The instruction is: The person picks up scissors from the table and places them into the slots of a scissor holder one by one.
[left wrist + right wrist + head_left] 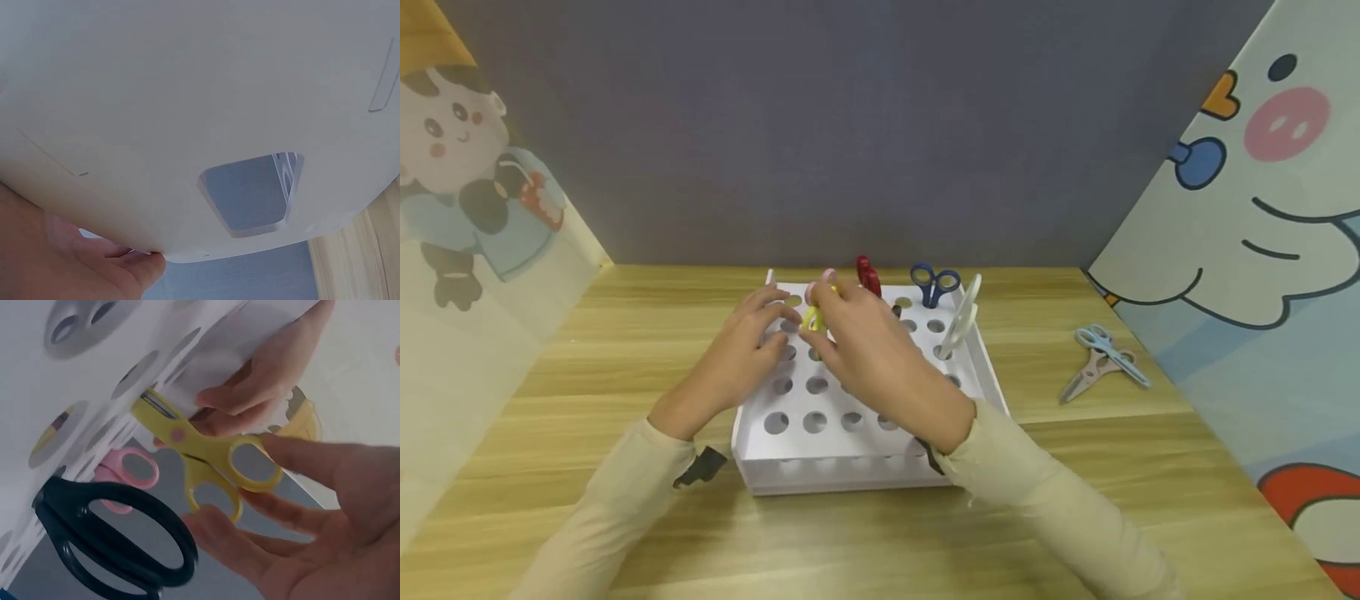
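My right hand [880, 354] holds yellow scissors [197, 447] by their handle loops, thumb on one side and fingers on the other. The blades point toward a round hole in the white rack [835, 477]; whether the tip has entered is unclear. Over the rack's left side lies my left hand [737, 346], its fingers bent loosely near the yellow scissors. In the left wrist view, its fingers [147, 269] touch the edge of a white panel. Pink scissors [150, 472] and dark-handled scissors [178, 540] stand in the rack close to my right hand.
Also standing in the rack are red scissors [868, 277], navy scissors [934, 287] and white scissors [961, 321]. Light blue scissors [1123, 364] lie across greyish-pink scissors [1081, 382] on the wooden table [662, 333] to the right. A grey panel [850, 133] rises behind.
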Motion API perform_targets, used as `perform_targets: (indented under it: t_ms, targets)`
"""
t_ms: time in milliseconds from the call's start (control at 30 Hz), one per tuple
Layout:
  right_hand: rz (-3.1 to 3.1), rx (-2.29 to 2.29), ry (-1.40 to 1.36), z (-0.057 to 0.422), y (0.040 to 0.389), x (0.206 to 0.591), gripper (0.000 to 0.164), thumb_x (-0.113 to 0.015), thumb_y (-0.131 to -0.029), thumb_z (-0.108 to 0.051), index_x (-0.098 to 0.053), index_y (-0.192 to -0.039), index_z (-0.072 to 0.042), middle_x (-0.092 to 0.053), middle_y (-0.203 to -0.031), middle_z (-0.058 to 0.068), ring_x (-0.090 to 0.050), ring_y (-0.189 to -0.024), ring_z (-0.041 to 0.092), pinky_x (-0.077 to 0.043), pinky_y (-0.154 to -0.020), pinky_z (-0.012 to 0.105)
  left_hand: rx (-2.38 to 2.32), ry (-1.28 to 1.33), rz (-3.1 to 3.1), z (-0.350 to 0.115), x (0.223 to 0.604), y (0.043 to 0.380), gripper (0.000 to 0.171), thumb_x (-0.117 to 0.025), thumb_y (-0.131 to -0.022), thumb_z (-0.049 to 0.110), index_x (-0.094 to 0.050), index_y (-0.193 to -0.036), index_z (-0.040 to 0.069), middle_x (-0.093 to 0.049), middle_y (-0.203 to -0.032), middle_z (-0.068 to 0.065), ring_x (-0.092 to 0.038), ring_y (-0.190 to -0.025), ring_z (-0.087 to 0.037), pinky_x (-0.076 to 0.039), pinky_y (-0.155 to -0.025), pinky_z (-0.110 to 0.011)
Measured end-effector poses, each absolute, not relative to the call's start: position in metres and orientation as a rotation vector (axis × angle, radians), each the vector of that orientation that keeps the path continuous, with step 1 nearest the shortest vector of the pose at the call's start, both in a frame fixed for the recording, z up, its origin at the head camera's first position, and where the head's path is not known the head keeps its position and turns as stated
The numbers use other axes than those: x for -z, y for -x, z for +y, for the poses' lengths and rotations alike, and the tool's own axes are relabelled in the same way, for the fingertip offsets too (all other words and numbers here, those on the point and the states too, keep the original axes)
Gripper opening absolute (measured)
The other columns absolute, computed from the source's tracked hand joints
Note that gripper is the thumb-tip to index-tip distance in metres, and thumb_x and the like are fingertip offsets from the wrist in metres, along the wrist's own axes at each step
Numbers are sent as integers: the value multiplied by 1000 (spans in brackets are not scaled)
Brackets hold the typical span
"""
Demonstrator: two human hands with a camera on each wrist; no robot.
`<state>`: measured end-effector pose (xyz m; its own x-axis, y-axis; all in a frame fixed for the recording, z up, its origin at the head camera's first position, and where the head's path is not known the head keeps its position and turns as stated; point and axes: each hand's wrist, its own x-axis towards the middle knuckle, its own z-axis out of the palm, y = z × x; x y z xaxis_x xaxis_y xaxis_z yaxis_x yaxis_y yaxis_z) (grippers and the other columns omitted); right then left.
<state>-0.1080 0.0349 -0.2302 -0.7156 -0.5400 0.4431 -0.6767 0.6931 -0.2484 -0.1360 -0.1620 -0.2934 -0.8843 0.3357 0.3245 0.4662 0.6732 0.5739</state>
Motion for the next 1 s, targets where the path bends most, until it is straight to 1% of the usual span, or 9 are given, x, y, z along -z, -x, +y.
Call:
perform_targets:
  t_ms: [200, 233, 400, 500, 600, 700, 800, 900, 1000]
  targets:
    - [-2786, -295, -982, 25, 120, 231, 38, -71, -93, -23, -59, -123, -3, -68, -97, 12, -67, -88, 27, -58, -70, 39, 1006, 661, -2683, -163, 292, 137, 25, -50, -92, 3, -67, -111, 1, -47, -145, -18, -26, -146, -39, -20, -120, -59]
    - [-2842, -241, -971, 22, 121, 231, 43, -70, -93, -24, -59, -129, -5, -69, -97, 11, -67, -88, 26, -58, -68, 39, 1006, 659, -2683, -163, 292, 137, 26, -50, -92, 3, -67, -111, 1, -47, -145, -18, -26, -146, -39, -19, -120, -59]
    - [-2937, -19, -932, 15, 122, 234, 56, -69, -93, -28, -51, -146, -22, -69, -92, 7, -62, -77, 24, -54, -55, 36, 988, 670, -2674, -164, 293, 138, 29, -50, -91, 4, -65, -114, -4, -47, -144, -20, -26, -147, -39, -19, -121, -57]
    - [-2906, 42, -916, 14, 121, 236, 61, -69, -93, -31, -47, -149, -27, -69, -92, 7, -60, -74, 24, -52, -51, 35, 975, 677, -2666, -163, 293, 139, 30, -49, -90, 5, -64, -114, -6, -48, -143, -22, -25, -147, -39, -19, -121, -56]
    - [-2899, 52, -909, 14, 122, 236, 60, -70, -92, -33, -48, -148, -28, -70, -94, 7, -62, -77, 25, -53, -52, 36, 973, 673, -2669, -163, 293, 139, 30, -50, -90, 5, -64, -114, -6, -48, -143, -22, -25, -147, -40, -19, -121, -56]
    - [-2924, 51, -915, 18, 123, 235, 53, -70, -92, -35, -54, -142, -25, -70, -98, 8, -63, -85, 25, -56, -59, 39, 971, 669, -2672, -161, 294, 139, 29, -51, -90, 6, -65, -114, -4, -49, -143, -22, -26, -146, -39, -19, -122, -55]
    - [-2903, 37, -943, 25, 121, 233, 40, -70, -92, -34, -62, -128, -17, -69, -92, 8, -63, -85, 26, -57, -64, 41, 966, 667, -2673, -161, 293, 139, 28, -52, -91, 7, -66, -113, -2, -50, -142, -21, -28, -146, -38, -18, -122, -53]
    - [-2832, -16, -978, 36, 118, 229, 32, -73, -90, -32, -65, -115, -13, -66, -84, 6, -64, -80, 26, -56, -65, 42, 972, 669, -2672, -160, 293, 139, 27, -52, -90, 8, -67, -112, -1, -52, -140, -21, -29, -145, -38, -17, -123, -52]
    - [-2768, -110, -1002, 47, 113, 224, 29, -74, -90, -29, -66, -111, -11, -67, -85, 4, -64, -81, 27, -55, -67, 41, 978, 658, -2681, -161, 292, 137, 28, -52, -90, 8, -67, -112, 0, -52, -139, -20, -28, -146, -37, -15, -123, -52]
